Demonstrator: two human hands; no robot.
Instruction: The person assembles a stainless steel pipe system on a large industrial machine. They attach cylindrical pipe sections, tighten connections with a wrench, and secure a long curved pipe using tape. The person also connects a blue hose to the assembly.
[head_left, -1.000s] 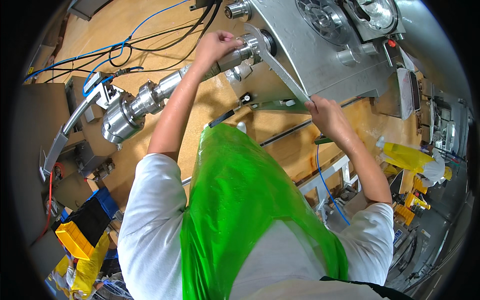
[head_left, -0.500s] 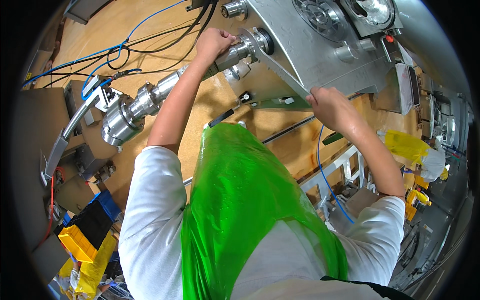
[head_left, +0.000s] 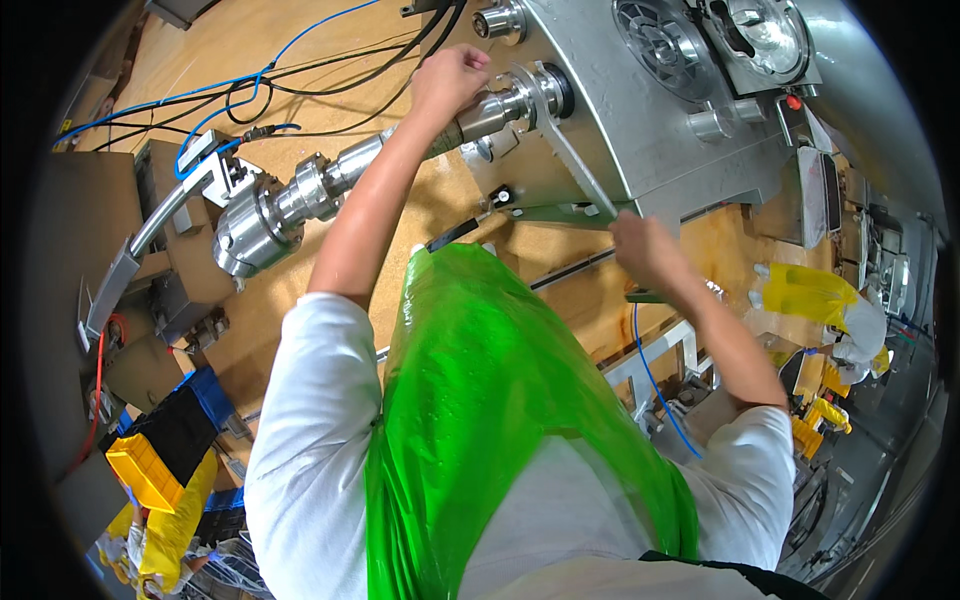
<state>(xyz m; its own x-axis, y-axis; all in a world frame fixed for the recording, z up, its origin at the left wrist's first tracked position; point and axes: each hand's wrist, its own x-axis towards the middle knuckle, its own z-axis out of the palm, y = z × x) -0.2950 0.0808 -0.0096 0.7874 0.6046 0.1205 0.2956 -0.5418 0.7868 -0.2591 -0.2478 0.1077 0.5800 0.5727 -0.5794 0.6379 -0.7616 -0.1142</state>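
A long steel spanner (head_left: 580, 165) sits with its jaw around the pipe joint at the machine's side, its handle slanting down to the right. My right hand (head_left: 648, 248), slightly blurred, is closed around the handle's lower end. My left hand (head_left: 447, 85) is at the far side of the steel pipe (head_left: 482, 118), near the joint. Its fingers are curled together; what they hold, if anything, is hidden. The pipe runs down to the left into a round steel valve body (head_left: 250, 232) beneath my left forearm.
The steel machine (head_left: 650, 130) fills the upper right. Black and blue cables (head_left: 270, 85) lie across the tan floor at upper left. A yellow crate (head_left: 145, 470) is at lower left. People in yellow aprons are at both sides. A green apron (head_left: 500, 370) covers my front.
My right hand and the spanner's handle end have swung down and a little left, nearer to me. The view has shifted slightly, and the left hand's fingers look more raised off the pipe.
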